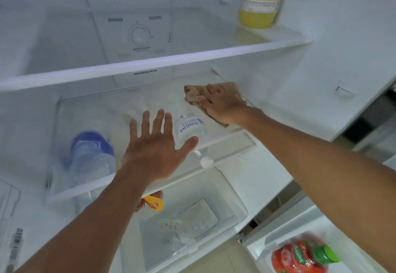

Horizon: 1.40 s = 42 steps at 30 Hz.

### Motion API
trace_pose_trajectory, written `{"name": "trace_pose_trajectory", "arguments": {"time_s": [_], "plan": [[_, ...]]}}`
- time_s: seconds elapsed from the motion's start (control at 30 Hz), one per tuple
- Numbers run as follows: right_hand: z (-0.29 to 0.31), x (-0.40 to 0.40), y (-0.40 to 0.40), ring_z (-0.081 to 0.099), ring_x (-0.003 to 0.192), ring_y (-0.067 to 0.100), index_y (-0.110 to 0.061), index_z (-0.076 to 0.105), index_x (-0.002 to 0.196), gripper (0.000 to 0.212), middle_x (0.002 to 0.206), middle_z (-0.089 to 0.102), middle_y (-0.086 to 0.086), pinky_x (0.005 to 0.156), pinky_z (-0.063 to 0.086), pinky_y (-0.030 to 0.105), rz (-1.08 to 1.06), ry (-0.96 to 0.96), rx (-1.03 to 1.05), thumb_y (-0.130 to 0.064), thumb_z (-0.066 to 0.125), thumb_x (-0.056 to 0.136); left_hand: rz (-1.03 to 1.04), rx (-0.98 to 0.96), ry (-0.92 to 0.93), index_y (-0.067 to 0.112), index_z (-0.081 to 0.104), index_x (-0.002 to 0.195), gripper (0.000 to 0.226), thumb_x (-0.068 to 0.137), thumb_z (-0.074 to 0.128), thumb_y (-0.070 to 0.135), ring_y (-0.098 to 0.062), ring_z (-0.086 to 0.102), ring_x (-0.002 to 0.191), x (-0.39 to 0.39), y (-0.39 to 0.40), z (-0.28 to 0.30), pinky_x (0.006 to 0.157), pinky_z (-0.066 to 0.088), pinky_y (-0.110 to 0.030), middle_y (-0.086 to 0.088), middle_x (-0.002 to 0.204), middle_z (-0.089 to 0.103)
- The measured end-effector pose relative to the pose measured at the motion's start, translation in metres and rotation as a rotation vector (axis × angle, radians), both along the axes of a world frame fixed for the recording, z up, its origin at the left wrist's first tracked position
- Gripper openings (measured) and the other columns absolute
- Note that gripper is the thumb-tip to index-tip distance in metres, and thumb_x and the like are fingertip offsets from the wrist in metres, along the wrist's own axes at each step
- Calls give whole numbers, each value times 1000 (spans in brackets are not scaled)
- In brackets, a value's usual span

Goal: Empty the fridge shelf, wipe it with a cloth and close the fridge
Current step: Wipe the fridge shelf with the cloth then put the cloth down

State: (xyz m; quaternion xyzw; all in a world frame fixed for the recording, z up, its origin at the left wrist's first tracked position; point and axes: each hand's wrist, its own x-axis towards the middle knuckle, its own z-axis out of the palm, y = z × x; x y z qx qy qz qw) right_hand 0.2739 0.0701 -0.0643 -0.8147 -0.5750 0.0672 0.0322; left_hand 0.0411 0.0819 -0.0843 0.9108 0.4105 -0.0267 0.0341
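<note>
My right grip [220, 103] is pressed flat on the brown cloth [216, 92] at the back right of the glass shelf [227, 143], fingers clamped over the bunched fabric, while my left grip [154, 142] hovers splayed and holding nothing just beside the lying water bottle [188, 127]. Risk as I judge it: the shelf isn't emptied, so a wipe sweeping left could knock that bottle into the blue-capped bottle [90, 155] or roll it over the front lip into the drawer [192, 219] below. Free room is tight: upper shelf [150, 62] overhead, fridge wall close on the right, open glass only at the back middle.
</note>
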Motion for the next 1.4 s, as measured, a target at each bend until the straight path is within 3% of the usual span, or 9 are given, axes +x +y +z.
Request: {"name": "trace_pose_trajectory", "arguments": {"time_s": [0.27, 0.37, 0.5, 0.6, 0.73, 1.07, 1.17, 1.27, 1.4], "plan": [[14, 32, 74, 14, 155, 31, -19, 21, 161, 62, 167, 18, 17, 125, 6, 47, -91, 28, -10, -47, 19, 106, 16, 9, -9, 17, -6, 166, 106, 85, 1, 85, -30, -15, 161, 1, 1, -3, 128, -6, -57, -2, 176, -11], [15, 26, 65, 31, 147, 30, -29, 42, 150, 56, 159, 37, 15, 120, 21, 53, -87, 49, 30, -49, 22, 101, 15, 1, -8, 17, -6, 166, 106, 85, 1, 85, -30, -16, 161, 2, -2, -1, 128, -6, -58, -2, 175, -12], [16, 15, 31, 46, 134, 25, -25, 59, 131, 42, 141, 58, 6, 111, 25, 34, -51, 96, 160, -37, 31, 103, 16, -13, -7, 17, -6, 166, 105, 86, 1, 85, -30, -18, 160, 2, -2, 0, 127, -7, -58, -1, 175, -13], [3, -8, -18, 39, 142, 27, -21, 50, 143, 56, 153, 48, 9, 115, 26, 38, -113, 89, 137, -49, 24, 103, 15, -16, -3, 17, -7, 166, 104, 88, 2, 84, -31, -18, 160, 1, -2, 0, 127, -7, -59, -1, 175, -13], [-10, -34, -81, 7, 156, 27, -33, 22, 160, 54, 168, 20, 12, 125, 5, 46, -80, 123, 83, -47, 23, 107, 8, -7, 3, 16, -5, 166, 103, 88, 1, 83, -33, -16, 160, 3, -1, 1, 127, -6, -60, -3, 176, -12], [6, 41, 35, 6, 156, 22, -32, 21, 157, 61, 168, 15, 6, 122, 6, 46, -10, 108, -8, -59, 22, 102, 3, 8, -6, 15, -4, 166, 105, 87, 1, 84, -34, -14, 161, 3, 0, -2, 127, -6, -60, -4, 176, -10], [3, 47, 47, 17, 153, 22, -37, 34, 152, 66, 161, 31, 7, 123, 11, 43, 24, 73, 21, -64, 11, 96, 4, 6, -9, 15, -5, 166, 103, 89, 3, 83, -33, -15, 161, 3, -2, -1, 127, -6, -60, -3, 176, -11], [1, 46, 35, 47, 130, 12, -40, 58, 134, 53, 126, 66, -4, 115, 21, 30, 8, 187, 55, -46, 18, 100, 9, -5, -8, 15, -5, 166, 103, 89, 3, 83, -33, -16, 160, 3, -1, -1, 127, -6, -61, -2, 175, -12], [6, 30, -12, 46, 136, 25, -31, 55, 134, 57, 136, 60, 0, 116, 31, 45, -79, 255, 109, -54, 25, 91, 9, -7, -1, 16, -5, 166, 104, 88, 2, 84, -34, -15, 160, 2, -1, 0, 126, -6, -61, -2, 175, -12]]}}
